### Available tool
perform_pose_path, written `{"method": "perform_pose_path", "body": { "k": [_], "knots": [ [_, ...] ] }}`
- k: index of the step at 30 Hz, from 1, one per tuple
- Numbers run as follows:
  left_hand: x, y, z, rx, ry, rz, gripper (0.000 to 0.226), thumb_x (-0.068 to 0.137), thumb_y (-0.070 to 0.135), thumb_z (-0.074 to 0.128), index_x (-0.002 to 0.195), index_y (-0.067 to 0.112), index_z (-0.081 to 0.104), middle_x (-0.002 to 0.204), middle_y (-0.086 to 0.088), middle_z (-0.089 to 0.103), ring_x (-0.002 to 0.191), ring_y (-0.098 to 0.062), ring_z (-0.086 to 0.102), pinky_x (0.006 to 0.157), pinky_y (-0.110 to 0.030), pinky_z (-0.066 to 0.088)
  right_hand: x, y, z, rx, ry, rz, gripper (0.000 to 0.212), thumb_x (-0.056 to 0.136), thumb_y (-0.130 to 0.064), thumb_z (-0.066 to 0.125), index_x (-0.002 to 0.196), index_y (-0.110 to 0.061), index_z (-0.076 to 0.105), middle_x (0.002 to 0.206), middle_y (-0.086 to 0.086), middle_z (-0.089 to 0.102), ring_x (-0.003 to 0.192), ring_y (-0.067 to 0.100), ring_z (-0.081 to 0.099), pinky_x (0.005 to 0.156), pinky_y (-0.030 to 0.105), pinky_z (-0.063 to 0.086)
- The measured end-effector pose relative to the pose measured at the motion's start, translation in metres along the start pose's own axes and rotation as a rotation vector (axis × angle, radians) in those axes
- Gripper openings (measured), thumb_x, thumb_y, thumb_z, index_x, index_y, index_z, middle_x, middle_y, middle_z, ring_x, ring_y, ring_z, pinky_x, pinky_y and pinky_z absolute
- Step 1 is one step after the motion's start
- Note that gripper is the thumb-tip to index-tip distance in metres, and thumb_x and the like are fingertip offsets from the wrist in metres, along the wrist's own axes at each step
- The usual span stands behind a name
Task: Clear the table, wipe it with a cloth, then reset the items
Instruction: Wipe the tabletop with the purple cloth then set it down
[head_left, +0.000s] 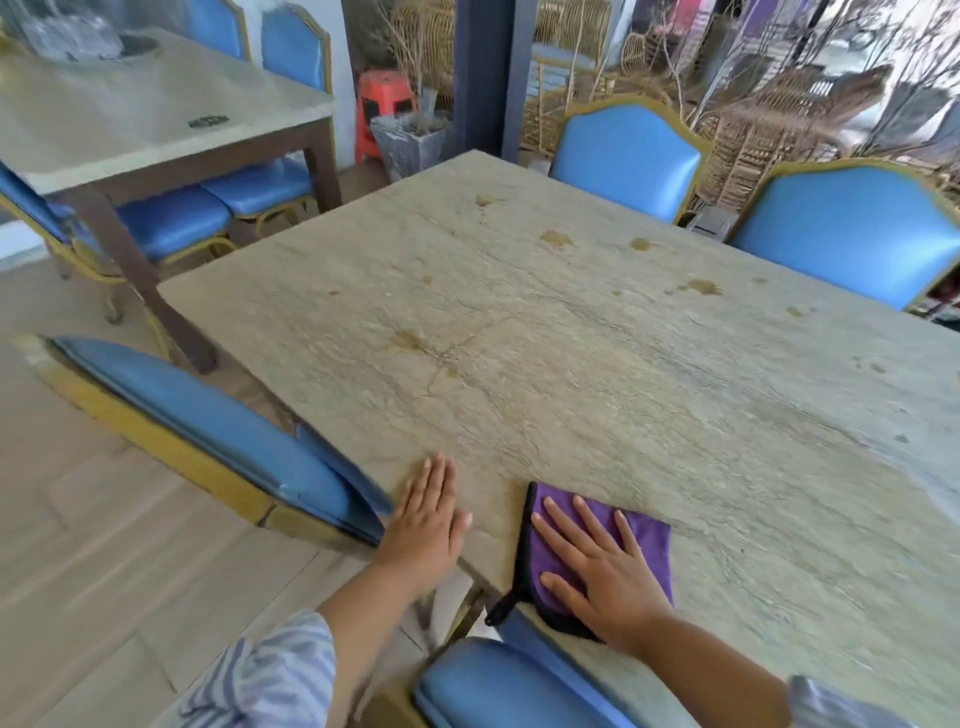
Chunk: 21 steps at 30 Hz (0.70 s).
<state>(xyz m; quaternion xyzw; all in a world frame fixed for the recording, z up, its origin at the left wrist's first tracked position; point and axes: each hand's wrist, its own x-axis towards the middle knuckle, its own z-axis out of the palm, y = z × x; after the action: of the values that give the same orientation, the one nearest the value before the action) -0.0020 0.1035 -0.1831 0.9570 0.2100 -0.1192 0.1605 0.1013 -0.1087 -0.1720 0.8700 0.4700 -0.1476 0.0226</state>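
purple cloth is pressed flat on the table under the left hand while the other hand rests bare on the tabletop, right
Wrong hand. The head view shows the purple cloth pressed flat on the table under the right hand, while the left hand rests bare on the tabletop.

So both hands are palm down, fingers straight. The left hand lies flat with its fingers close together, pointing away, and the thumb slightly out. The right hand has its fingers fanned wide, angled up and left. The left forearm and right forearm are bare, and there's a striped sleeve at the left elbow.
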Motion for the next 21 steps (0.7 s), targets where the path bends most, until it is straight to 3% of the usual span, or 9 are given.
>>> {"method": "perform_pose_path", "body": {
  "k": [1, 2, 5, 7, 9, 12, 16, 18, 21],
  "knots": [
    [-0.001, 0.002, -0.005, 0.025, -0.06, -0.011, 0.081, 0.076, 0.065, -0.024, 0.138, 0.013, -0.029, 0.15, -0.008, -0.033, 0.134, -0.017, -0.034, 0.108, -0.031, -0.021, 0.0, 0.001, -0.002, 0.012, -0.001, -0.004, 0.057, 0.082, -0.067, 0.0, 0.136, -0.055, -0.015, 0.149, -0.027, -0.021, 0.14, 0.014, -0.025, 0.107, 0.037, -0.025],
    [0.0, 0.004, -0.012, 0.058, -0.139, -0.036, 0.072, 0.089, 0.058, -0.008, 0.14, 0.012, -0.028, 0.151, -0.008, -0.033, 0.135, -0.017, -0.034, 0.109, -0.035, -0.02, -0.001, 0.0, -0.003, -0.01, 0.01, -0.018, 0.057, 0.084, -0.066, 0.001, 0.138, -0.054, -0.012, 0.15, -0.027, -0.017, 0.141, 0.014, -0.02, 0.107, 0.037, -0.024],
    [0.013, 0.01, -0.038, 0.104, -0.326, -0.087, 0.07, 0.099, 0.048, 0.013, 0.144, 0.01, -0.025, 0.151, -0.011, -0.033, 0.14, -0.024, -0.03, 0.112, -0.046, -0.019, 0.005, -0.008, -0.003, -0.089, -0.12, 0.03, 0.058, 0.092, -0.062, 0.012, 0.146, -0.039, 0.02, 0.151, -0.017, 0.027, 0.137, 0.018, 0.034, 0.11, 0.042, -0.003],
    [0.026, 0.006, -0.06, 0.125, -0.379, -0.09, 0.072, 0.098, 0.052, 0.013, 0.145, 0.011, -0.023, 0.151, -0.011, -0.032, 0.14, -0.025, -0.029, 0.112, -0.048, -0.018, 0.02, -0.016, -0.003, -0.126, -0.091, 0.031, 0.059, 0.092, -0.062, 0.016, 0.145, -0.036, 0.026, 0.148, -0.017, 0.035, 0.131, 0.015, 0.043, 0.108, 0.044, 0.002],
    [0.045, -0.004, -0.08, 0.147, -0.396, -0.065, 0.074, 0.097, 0.055, 0.014, 0.145, 0.013, -0.022, 0.151, -0.009, -0.033, 0.14, -0.024, -0.029, 0.113, -0.048, -0.018, 0.034, -0.03, -0.012, -0.091, -0.118, 0.021, 0.058, 0.093, -0.062, 0.016, 0.146, -0.04, 0.02, 0.151, -0.018, 0.028, 0.136, 0.017, 0.036, 0.109, 0.043, -0.002],
    [0.078, -0.03, -0.114, 0.202, -0.343, -0.023, 0.076, 0.096, 0.058, 0.017, 0.146, 0.015, -0.021, 0.152, -0.006, -0.032, 0.141, -0.023, -0.028, 0.112, -0.048, -0.018, 0.068, -0.049, -0.021, -0.03, -0.035, -0.109, 0.055, 0.093, -0.061, 0.015, 0.145, -0.048, 0.001, 0.154, -0.023, 0.0, 0.145, 0.02, 0.002, 0.107, 0.039, -0.021],
    [0.128, -0.08, -0.154, 0.313, -0.305, 0.019, 0.08, 0.093, 0.062, 0.019, 0.145, 0.017, -0.022, 0.152, -0.005, -0.032, 0.141, -0.022, -0.027, 0.112, -0.049, -0.017, 0.123, -0.087, -0.028, 0.002, 0.0, -0.102, 0.057, 0.092, -0.064, 0.009, 0.146, -0.046, 0.006, 0.155, -0.021, 0.009, 0.145, 0.022, 0.008, 0.109, 0.045, -0.005],
    [0.145, -0.108, -0.167, 0.348, -0.328, 0.073, 0.083, 0.091, 0.065, 0.022, 0.145, 0.02, -0.024, 0.151, -0.003, -0.033, 0.141, -0.02, -0.028, 0.113, -0.048, -0.016, 0.155, -0.095, -0.034, 0.07, 0.011, -0.204, 0.061, 0.084, -0.068, 0.004, 0.142, -0.051, -0.008, 0.153, -0.026, -0.01, 0.142, 0.015, -0.019, 0.109, 0.043, -0.018],
    [0.163, -0.156, -0.186, 0.344, -0.387, 0.161, 0.089, 0.088, 0.069, 0.027, 0.145, 0.024, -0.024, 0.15, 0.0, -0.036, 0.139, -0.017, -0.031, 0.113, -0.048, -0.016, 0.217, -0.075, -0.055, 0.113, 0.097, -0.039, 0.061, 0.085, -0.069, 0.012, 0.139, -0.053, -0.009, 0.148, -0.029, -0.016, 0.142, 0.008, -0.019, 0.113, 0.04, -0.016]
  ]
}}
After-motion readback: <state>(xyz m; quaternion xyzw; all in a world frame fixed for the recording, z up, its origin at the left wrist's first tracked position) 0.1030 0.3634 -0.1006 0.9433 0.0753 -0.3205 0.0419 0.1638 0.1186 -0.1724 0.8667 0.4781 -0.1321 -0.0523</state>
